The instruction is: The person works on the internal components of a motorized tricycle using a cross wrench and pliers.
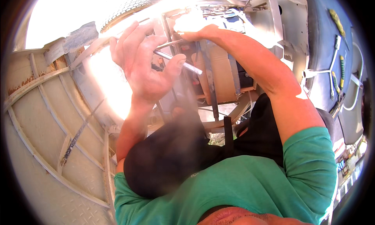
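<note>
My left hand (142,64) is raised at the upper middle, thumb and curled fingers around a short silver metal rod (188,64), which angles down to the right. My right hand (197,31) reaches up to the sunlit metal frame (160,21); its fingers are washed out by glare, so what they touch or hold is unclear. Below both hands, inside the frame, are a curved tan panel (220,76) and a dark upright bar (215,107).
A ribbed, rusty metal panel (47,127) curves along the left. At right, a blue-grey surface (320,14) bears yellow-green screwdrivers (336,21) and a cross-shaped wrench (312,73). A patterned tyre (125,12) is at the top. My dark-trousered legs (164,158) are bent beneath me.
</note>
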Available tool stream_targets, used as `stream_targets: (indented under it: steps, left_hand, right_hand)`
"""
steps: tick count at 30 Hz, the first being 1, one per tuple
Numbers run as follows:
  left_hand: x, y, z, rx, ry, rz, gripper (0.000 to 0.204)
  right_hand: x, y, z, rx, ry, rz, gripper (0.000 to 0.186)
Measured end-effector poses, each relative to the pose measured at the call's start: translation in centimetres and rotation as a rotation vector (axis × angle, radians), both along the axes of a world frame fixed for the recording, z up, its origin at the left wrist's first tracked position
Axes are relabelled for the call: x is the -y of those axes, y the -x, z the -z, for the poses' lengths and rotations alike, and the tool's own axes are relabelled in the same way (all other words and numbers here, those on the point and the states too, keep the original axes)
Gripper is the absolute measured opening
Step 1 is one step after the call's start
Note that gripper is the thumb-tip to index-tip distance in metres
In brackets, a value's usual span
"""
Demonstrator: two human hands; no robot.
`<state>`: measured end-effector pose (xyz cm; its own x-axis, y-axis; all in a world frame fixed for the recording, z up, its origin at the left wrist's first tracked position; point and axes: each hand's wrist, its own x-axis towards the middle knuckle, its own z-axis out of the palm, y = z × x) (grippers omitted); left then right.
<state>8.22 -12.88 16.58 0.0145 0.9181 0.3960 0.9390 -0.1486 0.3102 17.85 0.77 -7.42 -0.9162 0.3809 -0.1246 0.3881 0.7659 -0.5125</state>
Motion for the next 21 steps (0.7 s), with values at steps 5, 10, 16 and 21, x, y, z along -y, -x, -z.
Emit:
stream_targets:
  steps: [5,10,16,21]
  left_hand:
    - [1.0,-0.5,-0.6,0.168,0.036,-0.21,0.074]
    - [1.9,0.2,0.1,0.695,0.105,-0.41,0.1]
    - [1.5,-0.5,-0.2,1.374,0.295,-0.434,0.064]
    - [0.3,0.1,0.2,1.484,0.293,-0.454,0.046]
  right_hand:
    - [0.0,-0.5,0.5,-0.06,-0.003,0.01,0.014]
    - [0.0,-0.5,0.8,-0.134,0.007,0.023,0.015]
    - [-0.1,-1.6,-0.3,-0.176,0.059,0.021,0.018]
    - [-0.1,-0.8,-0.7,0.054,0.095,-0.062,0.025]
